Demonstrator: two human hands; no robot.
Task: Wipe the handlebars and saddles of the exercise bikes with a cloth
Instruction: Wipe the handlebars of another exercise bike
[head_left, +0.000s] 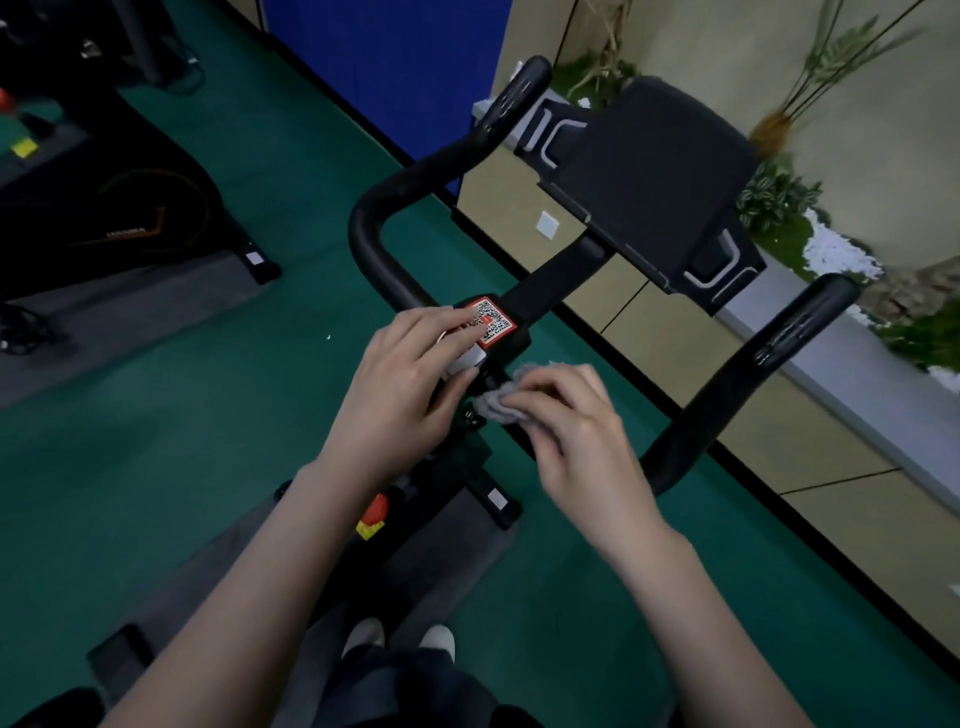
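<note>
A black exercise bike stands in front of me, its curved handlebars (379, 208) spreading left and right from a centre clamp with a red QR sticker (491, 319). My left hand (410, 379) rests on that clamp, fingers laid over the sticker's left side. My right hand (576, 426) holds a small grey cloth (511, 397) bunched under its fingertips, pressed against the stem just below the clamp. A black console (649, 182) sits beyond the bars. The right handlebar arm (753, 364) curves up at the right. The saddle is hidden from view.
A second black bike (130, 218) stands at the left on a grey mat. The floor is green carpet (208, 426). A beige wall and planter with plants (831, 249) run along the right. A red knob (375, 512) sits on the frame below my hands.
</note>
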